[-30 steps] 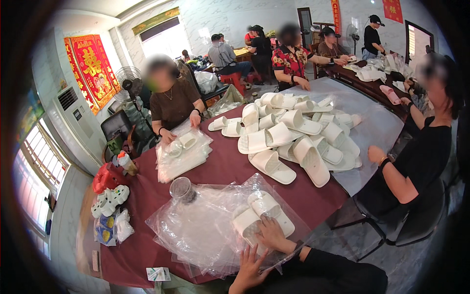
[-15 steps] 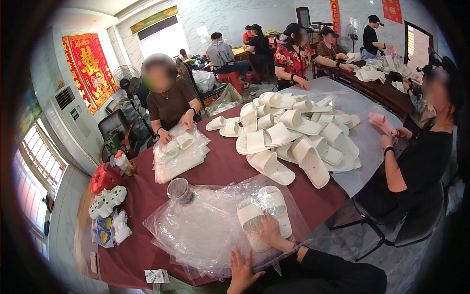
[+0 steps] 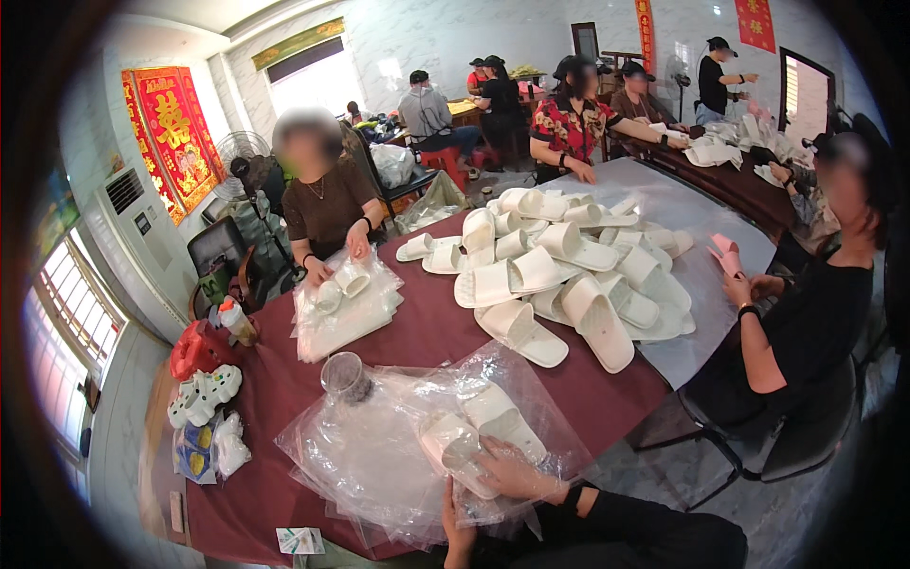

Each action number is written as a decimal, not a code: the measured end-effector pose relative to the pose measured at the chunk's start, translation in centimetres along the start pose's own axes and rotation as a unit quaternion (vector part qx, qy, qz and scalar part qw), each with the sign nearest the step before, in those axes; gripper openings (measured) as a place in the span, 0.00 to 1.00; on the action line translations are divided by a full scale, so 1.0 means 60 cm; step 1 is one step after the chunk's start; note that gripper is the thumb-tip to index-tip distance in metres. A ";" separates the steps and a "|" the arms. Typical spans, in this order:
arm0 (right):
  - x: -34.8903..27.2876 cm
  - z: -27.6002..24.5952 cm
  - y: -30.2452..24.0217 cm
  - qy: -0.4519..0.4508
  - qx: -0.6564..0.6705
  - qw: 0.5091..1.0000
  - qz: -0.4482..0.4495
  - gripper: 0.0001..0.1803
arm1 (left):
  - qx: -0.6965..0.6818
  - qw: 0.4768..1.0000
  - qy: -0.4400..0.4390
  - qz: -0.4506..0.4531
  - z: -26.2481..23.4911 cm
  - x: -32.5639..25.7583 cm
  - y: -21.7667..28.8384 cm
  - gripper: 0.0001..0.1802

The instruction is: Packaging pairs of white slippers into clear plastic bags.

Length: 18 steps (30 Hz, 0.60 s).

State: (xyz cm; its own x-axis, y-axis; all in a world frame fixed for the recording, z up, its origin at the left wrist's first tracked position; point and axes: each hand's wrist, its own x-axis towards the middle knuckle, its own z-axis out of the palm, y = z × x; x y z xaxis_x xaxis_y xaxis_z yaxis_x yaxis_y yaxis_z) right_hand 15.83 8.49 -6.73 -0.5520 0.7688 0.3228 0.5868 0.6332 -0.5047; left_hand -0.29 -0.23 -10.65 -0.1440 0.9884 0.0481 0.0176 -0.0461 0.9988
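Observation:
A pair of white slippers [image 3: 496,422] lies inside a clear plastic bag [image 3: 555,431] at the table's near edge. My right hand [image 3: 512,469] reaches into the bag's near end, its fingers closed against the slippers, with film over the back of the hand. Beside the bag's near left corner, my left hand [image 3: 459,526] is closed on the bag's edge; its fingers are partly hidden. Under and left of this bag lies a stack of flat clear bags [image 3: 379,441]. A clear plastic cup [image 3: 347,377] stands on the stack's far edge.
A heap of white slippers [image 3: 569,256] covers the table's far right. Across from me, a person [image 3: 327,199] handles slippers on another bag stack [image 3: 346,318]. At right, a seated person [image 3: 796,303] holds a pink slipper [image 3: 727,256]. A red bag [image 3: 201,347] and white clogs [image 3: 204,395] sit at left.
The slippers and their bag have shifted left and tilted, with my right hand following. My left hand has gone from spread fingers to closing on the bag's edge.

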 end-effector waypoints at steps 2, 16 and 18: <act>-0.009 -0.023 -0.030 -0.003 0.023 1.000 -0.010 0.31 | -0.053 0.998 0.019 0.005 0.006 -0.009 0.034 0.25; 0.025 -0.488 -0.231 -0.236 0.716 0.607 -0.251 0.21 | -0.012 1.000 0.008 -0.026 0.006 -0.006 0.015 0.25; 0.069 -0.480 -0.244 -0.393 0.695 0.470 -0.377 0.16 | 0.033 0.999 0.011 -0.040 -0.006 -0.008 0.026 0.24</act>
State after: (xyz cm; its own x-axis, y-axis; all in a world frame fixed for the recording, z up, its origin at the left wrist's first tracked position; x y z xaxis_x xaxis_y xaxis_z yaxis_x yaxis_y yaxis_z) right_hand 22.01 4.97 25.05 -0.6607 -0.2439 0.7099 -0.6035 -0.3899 -0.6956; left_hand -0.56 -0.80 -9.12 -0.1698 0.9850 -0.0314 0.0709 0.0439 0.9965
